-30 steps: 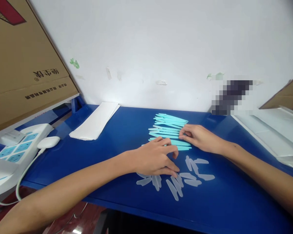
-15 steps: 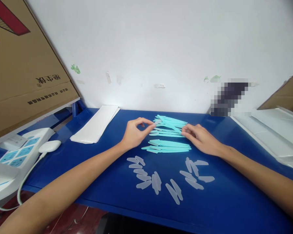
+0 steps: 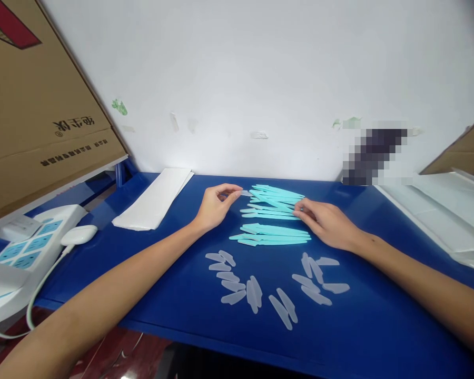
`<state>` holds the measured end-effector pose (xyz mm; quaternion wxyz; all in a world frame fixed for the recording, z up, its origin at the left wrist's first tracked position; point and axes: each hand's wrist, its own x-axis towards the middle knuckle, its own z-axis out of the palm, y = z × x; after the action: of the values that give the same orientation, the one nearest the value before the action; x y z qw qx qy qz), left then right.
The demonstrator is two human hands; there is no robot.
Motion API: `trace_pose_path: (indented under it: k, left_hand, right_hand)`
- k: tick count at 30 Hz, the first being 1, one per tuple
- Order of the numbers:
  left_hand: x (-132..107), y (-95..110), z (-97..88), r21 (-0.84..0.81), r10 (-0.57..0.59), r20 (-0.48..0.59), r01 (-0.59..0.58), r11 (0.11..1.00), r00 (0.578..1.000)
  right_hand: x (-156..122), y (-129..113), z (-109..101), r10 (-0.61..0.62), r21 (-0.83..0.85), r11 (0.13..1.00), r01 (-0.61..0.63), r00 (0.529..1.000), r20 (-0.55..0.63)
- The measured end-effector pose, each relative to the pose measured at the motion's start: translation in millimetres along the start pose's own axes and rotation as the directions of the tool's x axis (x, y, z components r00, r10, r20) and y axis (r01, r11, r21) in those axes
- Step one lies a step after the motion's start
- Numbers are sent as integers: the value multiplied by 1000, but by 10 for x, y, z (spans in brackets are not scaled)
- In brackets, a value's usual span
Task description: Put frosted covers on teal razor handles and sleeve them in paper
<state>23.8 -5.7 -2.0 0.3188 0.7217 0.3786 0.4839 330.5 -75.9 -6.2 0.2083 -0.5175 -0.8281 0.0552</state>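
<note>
My left hand (image 3: 214, 207) hovers over the blue table (image 3: 174, 273), thumb and fingers pinched on a small clear plastic cap (image 3: 245, 193) held toward the pile of teal plastic sticks (image 3: 274, 202). My right hand (image 3: 324, 223) rests on the table with its fingertips pinched on the right end of one teal stick in that pile. A second small group of teal sticks (image 3: 270, 236) lies just in front. Several clear plastic caps (image 3: 256, 289) are scattered nearer to me.
A white paper sheet (image 3: 156, 197) lies at the back left. A white power strip (image 3: 27, 242) with a plug and cable sits at the left edge, under a cardboard box (image 3: 35, 105). White sheets (image 3: 438, 216) lie at the right. A wall stands behind.
My left hand lifted from the clear caps near me and moved back to the teal pile, pinching one cap. The right hand stayed on the sticks.
</note>
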Motion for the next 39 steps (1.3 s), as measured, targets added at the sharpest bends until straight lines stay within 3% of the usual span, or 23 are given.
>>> trace_pose_path:
  k: [13,39]
  left_hand:
    - [3,-19,-2,-55,7,-63,-10,998,998]
    - [-9,-2,5,-52,14,-74,-18,998,997]
  right_hand:
    - [1,3,-1,6,-3,1000,-6,1000,20]
    - [6,-25,-4,2,23,1000,-3,999,50]
